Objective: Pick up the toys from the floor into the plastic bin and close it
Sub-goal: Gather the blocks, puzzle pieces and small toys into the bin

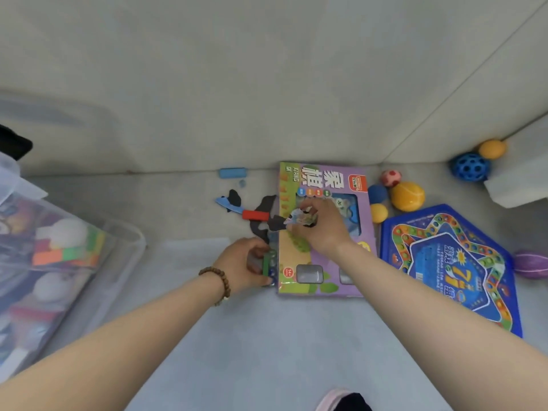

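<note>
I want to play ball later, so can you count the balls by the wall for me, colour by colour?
Yellow or orange smooth round balls: 3
Blue round balls, one smooth, one with holes: 2
Pink-red spotted ball: 1
Purple ball: 1
Total: 7

Left of the purple game box (323, 232), we find the plastic bin (130, 241) cropped, contents blurred; right of it, a purple ball (531, 264) cropped.
</note>
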